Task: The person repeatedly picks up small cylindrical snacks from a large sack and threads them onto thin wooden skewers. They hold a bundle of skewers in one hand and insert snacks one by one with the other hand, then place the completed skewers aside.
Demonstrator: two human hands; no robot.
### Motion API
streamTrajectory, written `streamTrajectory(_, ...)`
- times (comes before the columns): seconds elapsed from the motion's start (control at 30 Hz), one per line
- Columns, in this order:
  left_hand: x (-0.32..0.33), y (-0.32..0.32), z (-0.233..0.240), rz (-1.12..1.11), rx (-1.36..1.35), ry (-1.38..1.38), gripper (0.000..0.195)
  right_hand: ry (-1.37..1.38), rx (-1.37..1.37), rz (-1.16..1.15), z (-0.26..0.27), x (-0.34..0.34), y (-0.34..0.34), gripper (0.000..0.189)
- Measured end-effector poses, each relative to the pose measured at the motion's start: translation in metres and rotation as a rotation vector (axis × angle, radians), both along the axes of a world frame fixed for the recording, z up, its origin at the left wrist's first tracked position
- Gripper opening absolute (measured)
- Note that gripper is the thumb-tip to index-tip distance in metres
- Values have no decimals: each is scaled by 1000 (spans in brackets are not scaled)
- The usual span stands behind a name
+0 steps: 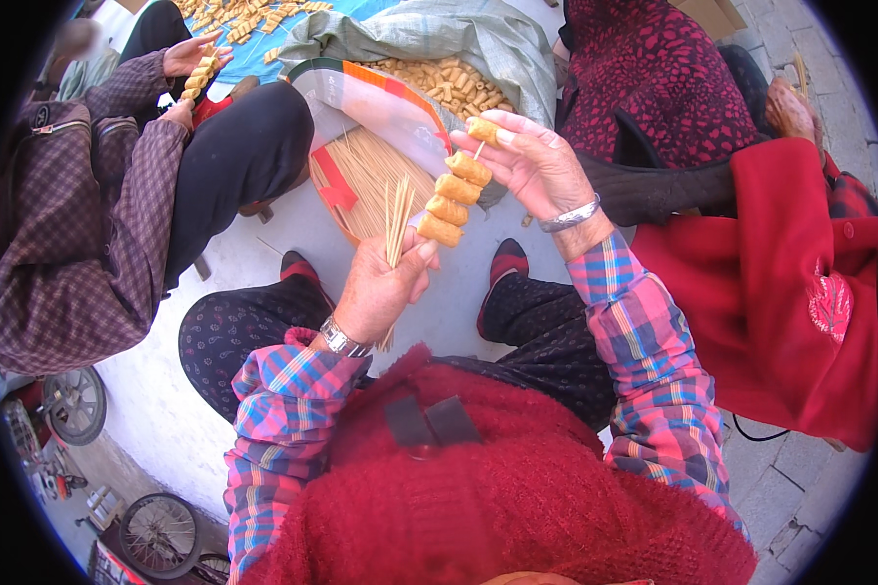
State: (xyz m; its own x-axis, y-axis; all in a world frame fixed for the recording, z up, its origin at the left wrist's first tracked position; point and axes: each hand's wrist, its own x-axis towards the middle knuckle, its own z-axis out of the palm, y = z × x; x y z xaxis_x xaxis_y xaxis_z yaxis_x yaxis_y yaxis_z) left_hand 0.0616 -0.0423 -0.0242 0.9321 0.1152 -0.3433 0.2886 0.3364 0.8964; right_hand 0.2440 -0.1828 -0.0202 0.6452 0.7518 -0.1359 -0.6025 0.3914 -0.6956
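My left hand point(388, 274) grips a bundle of thin wooden skewers point(397, 219) together with the lower end of one loaded skewer. On that skewer sit several golden, roll-shaped food pieces point(459, 189), close against one another. At its upper tip my right hand point(538, 161) pinches one more food roll point(483, 131) between thumb and fingers, with bare stick showing below it. Beyond my hands, an open bag point(314, 157) holds a mass of loose skewers point(373, 164). Behind it, a grey-green woven sack point(424, 33) is open on a heap of the same rolls point(450, 80).
A person at the left holds a loaded skewer point(201, 73) in both hands. Finished skewers point(252, 18) lie on a blue sheet point(263, 67). Another person sits close at the right, in a red garment point(790, 292). Bicycle wheels point(159, 535) show at lower left.
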Motion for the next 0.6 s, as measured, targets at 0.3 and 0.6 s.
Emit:
streamTrajectory(0.3, -3, -1, -2, 20, 29, 12, 22, -17, -30, 50, 0, -6, 2, 33)
streamTrajectory(0.6, -3, 0, -2, 32, 63, 11, 21, 18, -19, 31, -4, -15, 4, 35)
